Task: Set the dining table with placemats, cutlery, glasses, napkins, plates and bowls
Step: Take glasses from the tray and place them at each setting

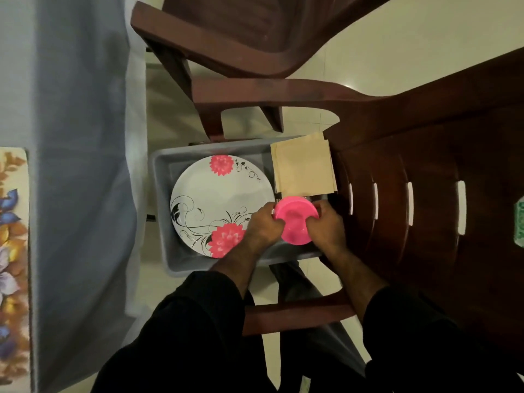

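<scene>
Both hands meet over a grey tub [161, 165] that sits on the seat of a brown plastic chair [425, 165]. The left hand [262, 225] and the right hand [329, 228] each have their fingers curled onto the rim of a pink bowl [295, 219], held tilted just above the tub's right end. Inside the tub lies a white plate [218, 199] with red flowers, and tan napkins [303, 165] rest on the tub's far right corner. To the left, the desk under its blue cloth [79, 165] carries a floral placemat [12, 251] at its edge. A second brown chair [226, 38] stands beyond.
</scene>
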